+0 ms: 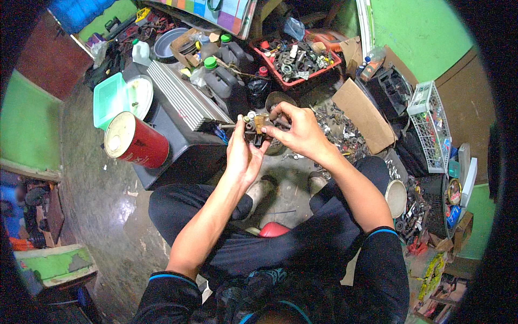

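In front of me, at the middle of the head view, both hands meet on a small mechanical part (260, 123) with dark metal and an amber-brown section. My left hand (244, 154) is closed around it from the left and below, thumb and fingers pressed to its sides. From the right, my right hand (302, 129) pinches at its upper right side with bent fingers. What the right fingertips grip exactly is too small to make out. Just beyond the hands is a round, dark metal piece (280, 99), partly hidden by the right hand.
A red can (143, 143) and grey ribbed metal box (186, 94) stand on a dark case at left. Ahead are dark jugs (229, 83) and a red basket (305, 81) of metal parts. Loose hardware (345, 129), cardboard (366, 116) and a white crate (429, 127) lie right.
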### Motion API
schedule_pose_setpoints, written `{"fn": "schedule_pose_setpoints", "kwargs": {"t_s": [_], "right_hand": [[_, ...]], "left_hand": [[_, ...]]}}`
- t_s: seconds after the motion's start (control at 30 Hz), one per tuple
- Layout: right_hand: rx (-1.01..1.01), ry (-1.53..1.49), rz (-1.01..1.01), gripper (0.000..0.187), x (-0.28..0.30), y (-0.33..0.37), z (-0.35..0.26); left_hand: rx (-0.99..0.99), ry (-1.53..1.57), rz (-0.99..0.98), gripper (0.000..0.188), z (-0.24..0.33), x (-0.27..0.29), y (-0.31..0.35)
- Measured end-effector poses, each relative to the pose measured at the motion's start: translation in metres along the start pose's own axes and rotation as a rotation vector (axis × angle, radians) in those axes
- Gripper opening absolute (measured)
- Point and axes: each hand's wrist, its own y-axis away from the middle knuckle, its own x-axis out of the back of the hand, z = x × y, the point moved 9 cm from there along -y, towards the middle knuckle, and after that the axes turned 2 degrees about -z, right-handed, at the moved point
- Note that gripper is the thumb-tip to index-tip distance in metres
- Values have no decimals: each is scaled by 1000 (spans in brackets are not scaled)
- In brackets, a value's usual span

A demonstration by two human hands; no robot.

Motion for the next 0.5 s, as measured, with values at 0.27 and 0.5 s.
{"fn": "schedule_pose_setpoints", "kwargs": {"t_s": [0.27, 0.5], "right_hand": [[48, -73, -73, 33, -16, 0, 4], [1, -130, -46, 34, -7, -2, 12]], "left_hand": [[-73, -54, -52, 30, 9, -8, 3], [-57, -175, 36, 27, 8, -7, 6]]}}
